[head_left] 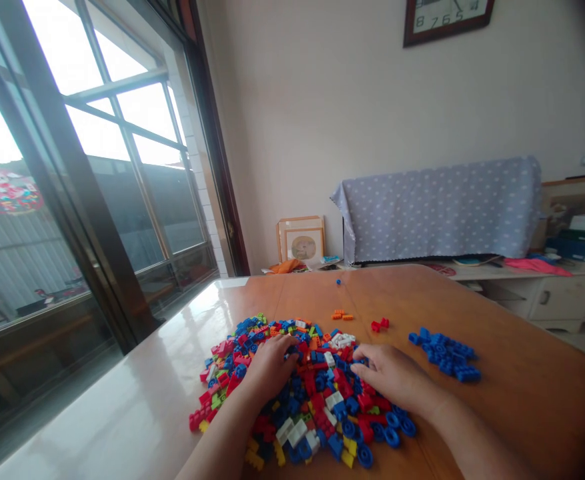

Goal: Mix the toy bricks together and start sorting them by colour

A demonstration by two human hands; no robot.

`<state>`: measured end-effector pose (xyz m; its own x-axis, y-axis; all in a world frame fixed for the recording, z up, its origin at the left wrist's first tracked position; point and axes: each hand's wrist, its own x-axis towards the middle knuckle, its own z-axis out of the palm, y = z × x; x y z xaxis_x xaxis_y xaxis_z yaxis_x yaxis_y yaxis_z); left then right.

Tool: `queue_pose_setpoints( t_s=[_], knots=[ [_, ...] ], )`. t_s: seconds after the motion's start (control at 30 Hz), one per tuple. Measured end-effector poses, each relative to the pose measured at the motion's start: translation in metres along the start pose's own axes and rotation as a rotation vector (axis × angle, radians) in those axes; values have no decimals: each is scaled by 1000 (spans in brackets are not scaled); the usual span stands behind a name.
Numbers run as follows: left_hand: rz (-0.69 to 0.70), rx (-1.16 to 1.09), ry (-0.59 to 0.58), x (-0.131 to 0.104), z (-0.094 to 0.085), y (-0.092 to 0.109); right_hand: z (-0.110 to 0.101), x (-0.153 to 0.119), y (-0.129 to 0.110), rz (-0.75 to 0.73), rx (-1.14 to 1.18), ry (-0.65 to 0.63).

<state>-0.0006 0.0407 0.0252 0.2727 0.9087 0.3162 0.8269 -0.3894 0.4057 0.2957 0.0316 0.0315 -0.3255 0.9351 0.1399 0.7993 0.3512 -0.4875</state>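
We see a broad, loose heap of small glossy plastic building bricks (317, 383) spread across the lower centre of the frame, on a brown wooden table (527, 380) with a smooth sheen. Red and blue dominate the heap, mixed with white, yellow, orange and lime green. The pieces lie at every angle, some with round studs showing. Along the near edge we make out plain white blocks (297, 433) and yellow pieces, and at the heap's lower right, round blue wheel-like pieces (392, 437) with hollow middles.

Our left hand (271, 361) rests over the middle of the heap, its thumb and fingers bent down among the bricks; the fingertips are partly hidden, and we cannot tell whether they grip one. Our right hand (387, 370) lies at the heap's right edge, thumb and forefinger a little apart beside blue pieces; whether it holds any, we cannot tell.

Right of centre sits a separate cluster of all-blue bricks (445, 353). Above the heap we see a few orange bricks (341, 315), some red bricks (379, 325) to their right, and one tiny blue piece (339, 282) near the table's far edge.
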Motion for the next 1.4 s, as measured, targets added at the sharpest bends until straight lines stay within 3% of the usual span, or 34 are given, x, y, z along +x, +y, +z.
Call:
queue_pose_setpoints(
  t_s=[0.27, 0.57, 0.73, 0.93, 1.17, 1.3, 1.4],
  knots=[
    [15, 108, -24, 0, 3, 5, 5, -2, -5, -14, -7, -5],
    [22, 6, 43, 3, 0, 6, 1, -2, -11, 8, 0, -10],
    [18, -330, 72, 2, 0, 26, 2, -3, -18, -62, 133, 117],
    [-73, -919, -111, -3, 13, 51, 8, -7, -38, -164, 291, 171],
    [-74, -1143, -248, -6, 22, 63, 20, -12, -56, -273, 269, 207],
    [-37, -1056, -199, -5, 24, 56, 13, -3, -34, -218, 223, 281],
    [-21, -883, -121, -3, 19, 45, -7, 5, 12, -35, 193, 411]
  ],
)
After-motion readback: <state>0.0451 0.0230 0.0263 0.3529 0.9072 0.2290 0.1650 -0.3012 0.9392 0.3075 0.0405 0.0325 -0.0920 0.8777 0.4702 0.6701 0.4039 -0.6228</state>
